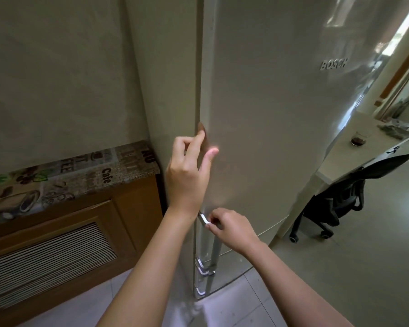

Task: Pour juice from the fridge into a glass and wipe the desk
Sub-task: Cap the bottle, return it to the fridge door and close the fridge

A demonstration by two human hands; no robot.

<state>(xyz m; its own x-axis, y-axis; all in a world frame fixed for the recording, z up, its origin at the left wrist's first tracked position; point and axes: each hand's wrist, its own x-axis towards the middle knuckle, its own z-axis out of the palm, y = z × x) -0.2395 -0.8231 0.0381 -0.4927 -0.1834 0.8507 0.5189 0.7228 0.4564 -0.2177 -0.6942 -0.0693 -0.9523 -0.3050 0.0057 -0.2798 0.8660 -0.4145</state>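
The fridge (269, 114) stands shut, its metal handle (204, 219) pinched by the right hand (232, 228), that grip curled tight; above it the left hand (187, 175) hooks its fingers on the door edge. Well right of both grips, a glass (359, 138) sits on the pale worktop (340, 159); a black chair (335, 201) below.
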